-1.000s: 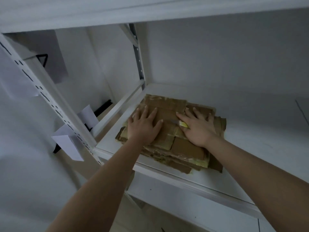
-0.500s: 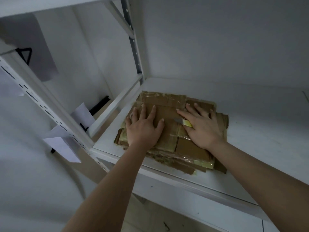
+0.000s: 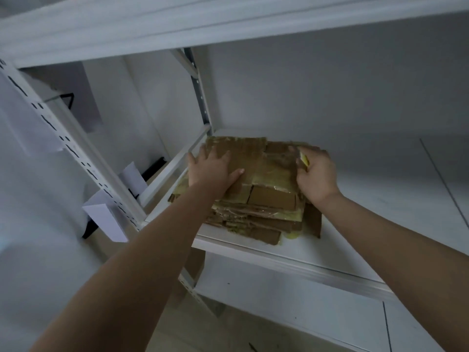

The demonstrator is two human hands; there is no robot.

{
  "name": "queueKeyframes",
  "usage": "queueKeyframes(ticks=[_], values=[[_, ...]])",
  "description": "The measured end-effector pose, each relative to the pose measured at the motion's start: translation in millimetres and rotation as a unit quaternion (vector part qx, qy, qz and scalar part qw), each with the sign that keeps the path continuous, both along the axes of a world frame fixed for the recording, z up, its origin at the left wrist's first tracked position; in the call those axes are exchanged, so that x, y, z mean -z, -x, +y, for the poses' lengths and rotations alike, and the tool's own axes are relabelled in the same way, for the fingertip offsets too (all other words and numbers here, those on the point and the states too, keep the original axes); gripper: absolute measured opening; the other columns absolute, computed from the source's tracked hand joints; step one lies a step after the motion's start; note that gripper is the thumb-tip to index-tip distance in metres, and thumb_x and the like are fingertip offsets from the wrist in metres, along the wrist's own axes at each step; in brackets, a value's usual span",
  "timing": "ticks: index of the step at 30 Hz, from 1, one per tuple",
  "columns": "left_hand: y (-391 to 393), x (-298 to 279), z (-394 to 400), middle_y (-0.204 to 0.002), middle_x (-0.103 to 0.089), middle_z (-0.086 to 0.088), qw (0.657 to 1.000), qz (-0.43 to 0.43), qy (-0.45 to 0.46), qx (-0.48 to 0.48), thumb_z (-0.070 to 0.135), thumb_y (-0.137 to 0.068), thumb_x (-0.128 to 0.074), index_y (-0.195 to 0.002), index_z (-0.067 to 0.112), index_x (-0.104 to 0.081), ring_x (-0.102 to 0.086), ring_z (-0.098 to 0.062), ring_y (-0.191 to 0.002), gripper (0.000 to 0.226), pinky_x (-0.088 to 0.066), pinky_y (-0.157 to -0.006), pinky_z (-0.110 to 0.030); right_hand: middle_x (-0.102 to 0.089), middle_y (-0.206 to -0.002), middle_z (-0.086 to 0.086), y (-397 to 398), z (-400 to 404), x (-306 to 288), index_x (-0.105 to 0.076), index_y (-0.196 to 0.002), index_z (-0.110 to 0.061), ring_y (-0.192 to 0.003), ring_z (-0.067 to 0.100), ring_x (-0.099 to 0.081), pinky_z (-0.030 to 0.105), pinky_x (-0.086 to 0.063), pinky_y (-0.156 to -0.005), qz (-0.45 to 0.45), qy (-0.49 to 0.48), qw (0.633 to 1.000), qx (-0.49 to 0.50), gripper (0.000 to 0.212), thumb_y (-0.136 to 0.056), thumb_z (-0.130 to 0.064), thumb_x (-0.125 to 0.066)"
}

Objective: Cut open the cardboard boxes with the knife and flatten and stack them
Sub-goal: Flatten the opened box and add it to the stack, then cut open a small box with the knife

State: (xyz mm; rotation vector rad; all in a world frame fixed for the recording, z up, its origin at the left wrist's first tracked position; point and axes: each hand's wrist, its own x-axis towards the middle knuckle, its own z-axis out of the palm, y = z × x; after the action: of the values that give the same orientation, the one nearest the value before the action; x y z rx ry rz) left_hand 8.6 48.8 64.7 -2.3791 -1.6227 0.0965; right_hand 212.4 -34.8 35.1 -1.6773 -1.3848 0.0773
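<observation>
**While the pile is squared, the blade is best kept clear**

Where the white shelf [image 3: 355, 224] meets its left corner, the stack of flattened boxes [image 3: 256, 199] is lying, edges uneven at the near side. It is pressed flat by the left hand [image 3: 210, 171], fingers straight. At the stack's right edge, the right hand [image 3: 317, 174] is curled around the yellow knife [image 3: 304, 160]. Edges are best nudged with knuckles, the blade kept away from the left fingers.

left hand [image 3: 212, 168] presses flat on a stack of flattened cardboard [image 3: 264, 196] on a white shelf [image 3: 355, 214]; right hand [image 3: 316, 174] grips a yellow knife [image 3: 304, 159].
</observation>
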Motion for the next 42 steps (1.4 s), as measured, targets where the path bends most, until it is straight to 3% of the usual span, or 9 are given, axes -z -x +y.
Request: queueKeyframes(ticks=[6, 11, 14, 22, 25, 28, 30, 36, 42], values=[[-18, -41, -10, -0.148, -0.04, -0.015, 0.994, -0.058, -0.073, 0.064, 0.044, -0.095, -0.043, -0.146, 0.019, -0.034, -0.022, -0.034, -0.144, 0.057, -0.013, -0.114, -0.059, -0.059, -0.108, 0.016, -32, -30, 0, -0.071, -0.106, -0.006, -0.098, 0.031, -0.056, 0.019, -0.037, -0.081, 0.01, 0.009, 0.999, 0.049, 0.032, -0.084, 0.01, -0.054], [-43, -58, -21, -0.149, -0.04, -0.01, 0.981, -0.103, -0.103, 0.126, 0.035, -0.095, -0.048, -0.143, 0.017, -0.04, -0.023, -0.034, -0.143, 0.052, -0.014, -0.113, -0.058, -0.067, -0.103, 0.019, -70, -62, 10, -0.069, -0.112, -0.007, -0.101, 0.039, -0.055, 0.041, -0.047, -0.087, -0.028, 0.042, 0.995, 0.086, 0.039, -0.086, 0.013, -0.049], [-48, -65, -26, -0.145, -0.046, -0.01, 0.977, -0.104, -0.119, 0.143, 0.034, -0.096, -0.048, -0.141, 0.018, -0.044, -0.029, -0.033, -0.141, 0.048, -0.013, -0.113, -0.058, -0.068, -0.097, 0.018, -93, -83, 7, -0.069, -0.111, -0.006, -0.099, 0.039, -0.057, 0.046, -0.048, -0.088, -0.023, 0.048, 0.993, 0.103, 0.04, -0.087, 0.015, -0.045], [-38, -84, -39, -0.119, -0.06, -0.018, 0.988, -0.053, -0.139, 0.036, 0.028, -0.097, -0.04, -0.124, 0.015, -0.059, -0.047, -0.037, -0.119, 0.035, -0.019, -0.11, -0.06, -0.068, -0.1, 0.017, -155, -125, -9, -0.065, -0.113, -0.018, -0.086, 0.039, -0.062, 0.039, -0.052, -0.073, -0.049, 0.073, 0.988, 0.124, 0.027, -0.095, -0.01, -0.047], [-90, -79, -76, -0.121, -0.061, -0.017, 0.983, -0.084, -0.149, 0.071, 0.03, -0.097, -0.038, -0.124, 0.015, -0.058, -0.049, -0.036, -0.12, 0.037, -0.022, -0.11, -0.059, -0.067, -0.099, 0.012, -179, -146, -15, -0.063, -0.117, -0.023, -0.087, 0.037, -0.062, 0.033, -0.047, -0.067, -0.114, 0.111, 0.981, 0.109, 0.03, -0.093, -0.012, -0.047], [-170, -60, -125, -0.129, -0.059, -0.011, 0.973, -0.131, -0.122, 0.142, 0.033, -0.098, -0.04, -0.13, 0.016, -0.056, -0.044, -0.031, -0.128, 0.039, -0.02, -0.111, -0.055, -0.054, -0.119, 0.01, -211, -175, -20, -0.06, -0.123, -0.032, -0.098, 0.037, -0.06, 0.036, -0.049, -0.079, -0.16, 0.142, 0.972, 0.094, 0.038, -0.089, -0.018, -0.053], [-226, -45, -156, -0.135, -0.056, -0.008, 0.967, -0.143, -0.102, 0.187, 0.035, -0.097, -0.044, -0.133, 0.017, -0.053, -0.039, -0.029, -0.133, 0.041, -0.019, -0.113, -0.052, -0.048, -0.124, 0.009, -238, -197, -23, -0.059, -0.125, -0.033, -0.104, 0.036, -0.059, 0.037, -0.049, -0.087, -0.151, 0.154, 0.972, 0.089, 0.039, -0.088, -0.021, -0.056], [-358, -17, -233, -0.141, -0.049, -0.005, 0.95, -0.126, -0.057, 0.28, 0.042, -0.097, -0.042, -0.138, 0.02, -0.048, -0.033, -0.028, -0.137, 0.046, -0.024, -0.11, -0.048, -0.068, -0.109, 0.01, -312, -266, -26, -0.064, -0.113, -0.024, -0.101, 0.036, -0.061, 0.036, -0.049, -0.074, -0.158, 0.151, 0.972, 0.09, 0.028, -0.09, -0.016, -0.051], [-428, 5, -286, -0.146, -0.044, -0.01, 0.938, -0.173, 0.028, 0.3, 0.048, -0.096, -0.045, -0.142, 0.018, -0.044, -0.035, -0.027, -0.137, 0.055, -0.028, -0.108, -0.044, -0.061, -0.117, 0.011, -379, -310, -18, -0.056, -0.126, -0.02, -0.104, 0.036, -0.058, 0.038, -0.048, -0.078, -0.106, 0.151, 0.97, 0.159, 0.04, -0.089, -0.008, -0.048]])
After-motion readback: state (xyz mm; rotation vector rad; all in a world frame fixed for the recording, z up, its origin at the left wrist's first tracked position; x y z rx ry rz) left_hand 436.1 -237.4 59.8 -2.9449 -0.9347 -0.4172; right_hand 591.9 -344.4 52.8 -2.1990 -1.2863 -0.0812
